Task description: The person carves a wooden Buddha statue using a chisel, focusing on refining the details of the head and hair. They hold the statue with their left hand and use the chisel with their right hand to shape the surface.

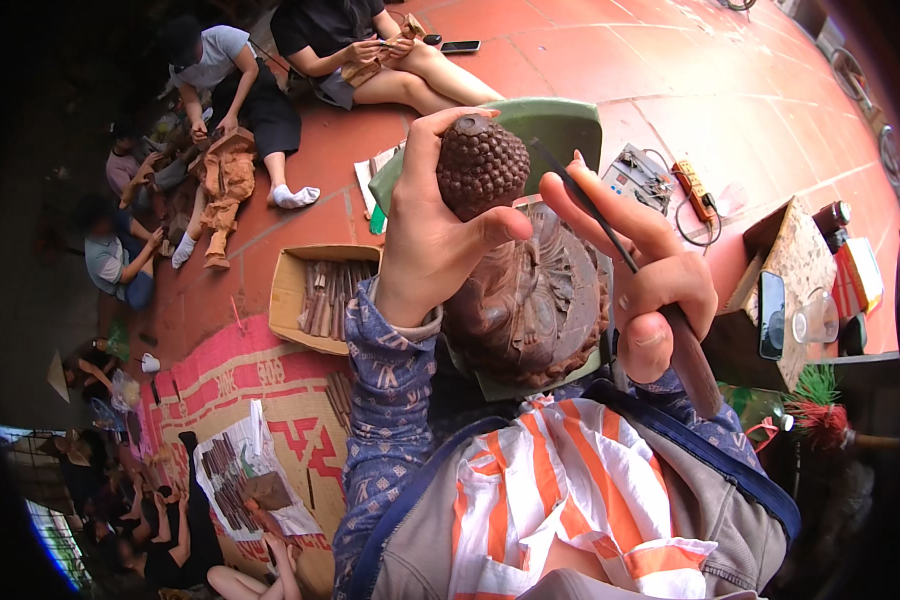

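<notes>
My left hand (425,235) was closed around the knobbly head of one dark wooden carving (482,165), thumb across the front and fingers curled over the top. The carving's broad, petal-cut base (535,305) rested in my lap, over the striped cloth (560,490) on my knees. My right hand (650,285) gripped one carving tool (620,255) by its wooden handle, low in the palm; two fingers stretched out along the thin metal shaft, whose tip lay just beside the carving's head. Behind the carving stood one green plastic chair (560,125). One open cardboard box (315,290) of wooden-handled tools sat on the red tiled floor to my left. One phone (771,315) lay on a small board to my right. Two people sat carving ahead of me.
</notes>
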`<state>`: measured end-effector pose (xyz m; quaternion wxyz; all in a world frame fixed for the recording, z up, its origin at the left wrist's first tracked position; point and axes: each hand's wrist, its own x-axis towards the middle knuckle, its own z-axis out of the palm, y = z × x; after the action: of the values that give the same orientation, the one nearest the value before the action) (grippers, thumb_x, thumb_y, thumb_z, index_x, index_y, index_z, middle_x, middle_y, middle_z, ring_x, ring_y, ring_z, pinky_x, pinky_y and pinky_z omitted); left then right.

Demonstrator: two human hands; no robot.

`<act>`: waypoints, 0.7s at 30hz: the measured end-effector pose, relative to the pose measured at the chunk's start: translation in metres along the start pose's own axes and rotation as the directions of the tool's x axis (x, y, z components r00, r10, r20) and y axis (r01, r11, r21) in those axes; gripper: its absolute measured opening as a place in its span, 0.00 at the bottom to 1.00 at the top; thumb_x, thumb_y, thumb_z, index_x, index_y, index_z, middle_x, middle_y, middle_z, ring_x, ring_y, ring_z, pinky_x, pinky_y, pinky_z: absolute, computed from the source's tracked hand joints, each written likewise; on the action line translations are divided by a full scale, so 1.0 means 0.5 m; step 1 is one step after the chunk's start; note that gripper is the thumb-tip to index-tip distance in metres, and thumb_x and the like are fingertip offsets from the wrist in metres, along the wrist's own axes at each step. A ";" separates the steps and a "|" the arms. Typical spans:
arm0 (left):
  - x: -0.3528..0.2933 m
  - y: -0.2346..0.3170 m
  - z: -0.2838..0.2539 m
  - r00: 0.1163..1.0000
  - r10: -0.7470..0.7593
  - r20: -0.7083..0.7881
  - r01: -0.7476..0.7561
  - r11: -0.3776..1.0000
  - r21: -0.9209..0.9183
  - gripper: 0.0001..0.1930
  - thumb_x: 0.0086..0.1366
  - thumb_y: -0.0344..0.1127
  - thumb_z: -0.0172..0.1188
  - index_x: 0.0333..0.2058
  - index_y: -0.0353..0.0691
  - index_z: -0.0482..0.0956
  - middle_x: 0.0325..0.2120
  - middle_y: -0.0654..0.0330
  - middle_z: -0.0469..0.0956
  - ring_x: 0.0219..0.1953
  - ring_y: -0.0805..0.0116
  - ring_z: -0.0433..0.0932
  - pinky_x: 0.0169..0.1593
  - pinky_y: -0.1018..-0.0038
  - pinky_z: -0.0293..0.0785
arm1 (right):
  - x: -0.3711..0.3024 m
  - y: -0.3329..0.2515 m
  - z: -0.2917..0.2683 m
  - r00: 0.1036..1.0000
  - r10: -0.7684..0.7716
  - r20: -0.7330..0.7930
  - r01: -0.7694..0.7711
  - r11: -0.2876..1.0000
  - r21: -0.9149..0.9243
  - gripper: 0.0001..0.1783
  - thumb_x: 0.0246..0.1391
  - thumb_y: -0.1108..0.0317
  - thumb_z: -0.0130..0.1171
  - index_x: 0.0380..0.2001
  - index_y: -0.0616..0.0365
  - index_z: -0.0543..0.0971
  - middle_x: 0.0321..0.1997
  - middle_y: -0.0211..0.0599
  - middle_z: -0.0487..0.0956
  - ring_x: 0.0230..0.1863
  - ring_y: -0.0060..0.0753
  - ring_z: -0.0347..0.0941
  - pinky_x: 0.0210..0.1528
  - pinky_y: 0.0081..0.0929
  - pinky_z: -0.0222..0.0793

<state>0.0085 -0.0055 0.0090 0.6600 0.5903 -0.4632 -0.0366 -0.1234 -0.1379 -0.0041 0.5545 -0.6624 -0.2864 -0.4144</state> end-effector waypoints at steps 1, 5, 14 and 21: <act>-0.001 -0.004 0.000 1.000 0.004 0.009 -0.004 1.000 -0.009 0.44 0.45 0.58 0.71 0.52 0.35 0.63 0.40 0.61 0.73 0.42 0.74 0.74 0.46 0.78 0.71 | -0.001 0.000 0.000 0.997 -0.061 -0.040 0.062 0.998 0.017 0.21 0.62 0.52 0.49 0.31 0.61 0.66 0.57 0.81 0.61 0.59 0.77 0.61 0.62 0.66 0.51; 0.000 -0.007 0.002 1.000 -0.005 0.000 0.005 1.000 0.017 0.45 0.43 0.59 0.71 0.53 0.35 0.63 0.40 0.61 0.73 0.42 0.75 0.74 0.46 0.78 0.71 | -0.017 0.018 0.012 0.995 -0.054 -0.081 0.055 0.998 0.009 0.15 0.59 0.60 0.55 0.35 0.63 0.70 0.58 0.80 0.61 0.62 0.72 0.59 0.63 0.60 0.52; 0.000 0.007 0.000 0.999 -0.033 0.032 0.034 0.999 -0.037 0.43 0.48 0.57 0.69 0.54 0.34 0.62 0.40 0.60 0.73 0.42 0.74 0.74 0.46 0.77 0.72 | -0.016 0.023 0.036 0.993 -0.048 0.104 0.083 0.929 -0.362 0.10 0.42 0.75 0.66 0.26 0.64 0.73 0.57 0.73 0.66 0.61 0.69 0.63 0.62 0.56 0.58; 0.000 0.002 -0.003 1.000 -0.005 0.022 0.005 1.000 0.002 0.43 0.48 0.57 0.69 0.54 0.34 0.62 0.40 0.60 0.73 0.42 0.74 0.74 0.46 0.77 0.72 | -0.012 0.023 0.035 0.988 -0.043 0.149 0.102 0.905 -0.413 0.11 0.39 0.74 0.67 0.24 0.64 0.73 0.57 0.71 0.66 0.60 0.68 0.64 0.61 0.57 0.60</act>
<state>0.0089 -0.0041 0.0099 0.6544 0.5917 -0.4687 -0.0443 -0.1129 -0.1230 -0.0157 0.3625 -0.7818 -0.2523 -0.4402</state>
